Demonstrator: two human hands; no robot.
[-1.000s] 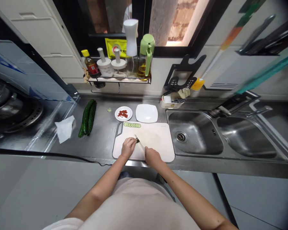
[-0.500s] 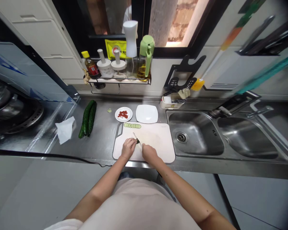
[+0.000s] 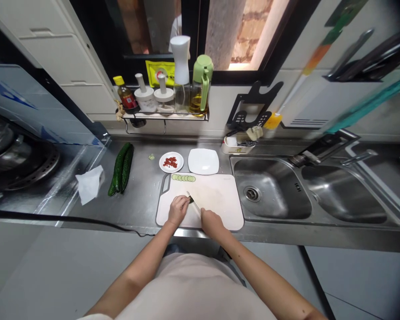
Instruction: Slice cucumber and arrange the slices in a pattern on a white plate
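Note:
My left hand [image 3: 178, 210] is closed on a small dark green cucumber piece [image 3: 191, 199] over the white cutting board [image 3: 223, 195]. My right hand [image 3: 212, 221] grips a knife [image 3: 195, 205], whose blade slants up and left against that piece. Several pale green cucumber slices [image 3: 183, 178] lie in an overlapping row near the board's upper left edge. Behind the board are a small white plate [image 3: 162, 163] with chopped red pieces [image 3: 170, 162] and a bare white square plate [image 3: 203, 161].
Two whole cucumbers [image 3: 122, 169] and a white tissue [image 3: 90, 184] lie to the left. A double sink [image 3: 270, 189] is at the right. The spice rack [image 3: 173, 116] with bottles hangs behind. A pot [image 3: 11, 151] stands far left.
The knife has swung slightly to the right at the handle, and my right hand has shifted a little right and down. The whole view has shifted slightly.

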